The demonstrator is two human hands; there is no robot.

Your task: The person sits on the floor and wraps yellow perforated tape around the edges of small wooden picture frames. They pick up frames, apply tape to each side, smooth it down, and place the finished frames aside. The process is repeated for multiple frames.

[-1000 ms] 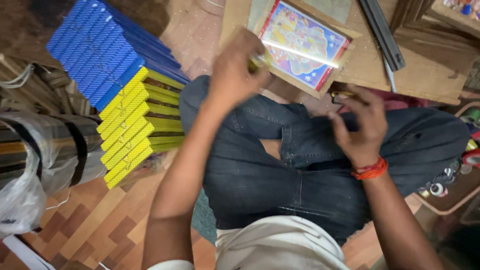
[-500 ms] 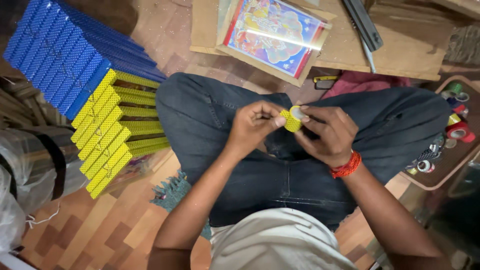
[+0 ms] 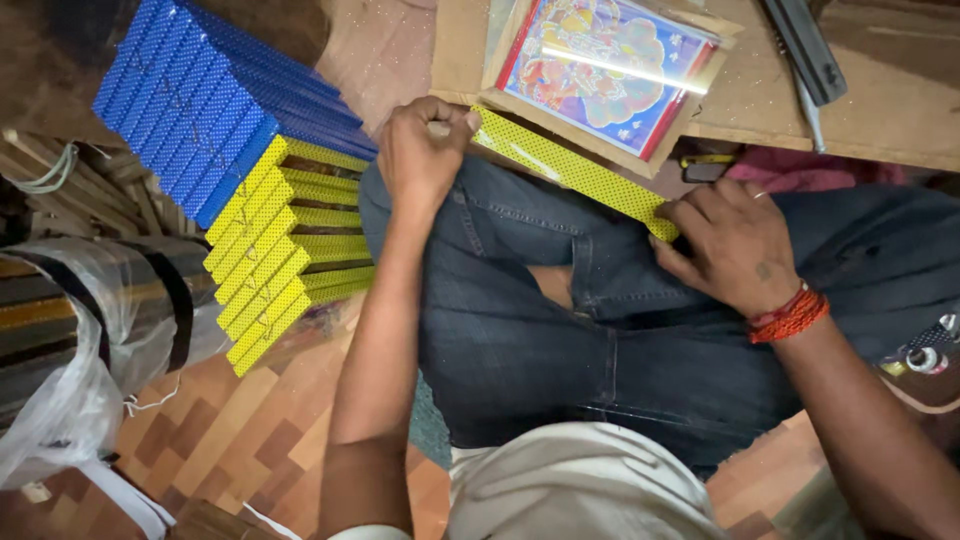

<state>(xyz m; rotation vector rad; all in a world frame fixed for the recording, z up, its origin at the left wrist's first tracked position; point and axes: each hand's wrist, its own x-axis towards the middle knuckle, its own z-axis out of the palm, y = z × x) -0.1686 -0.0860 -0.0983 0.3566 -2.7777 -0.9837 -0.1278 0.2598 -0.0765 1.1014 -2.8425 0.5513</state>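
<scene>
at the bottom of the frame sit a pale shirt (image 3: 580, 480) and crossed legs in dark jeans (image 3: 560, 330). above the lap, both hands stretch a yellow dotted strip (image 3: 570, 168) across the middle of the frame, running from upper left to lower right along the front edge of a framed colourful picture (image 3: 615, 65). the left hand (image 3: 425, 150) is closed in a fist around the strip's left end, thumb pressed over it; the right hand (image 3: 735, 240), with a red thread bracelet (image 3: 790, 315) at the wrist, pinches the right end between curled fingers. the step in hand looks like laying or sizing the strip against the frame's edge; a next move would call for keeping it taut and straight along that edge.

to the left, a stack of yellow dotted mouldings (image 3: 280, 250) lies on a wood-pattern floor (image 3: 230, 440), with blue dotted mouldings (image 3: 200, 105) piled behind them toward the upper left. plastic-wrapped bundles (image 3: 90, 330) fill the left edge. the picture rests on a low wooden board (image 3: 880, 110) at the top, where a grey metal tool (image 3: 805, 55) lies in the upper right.
</scene>
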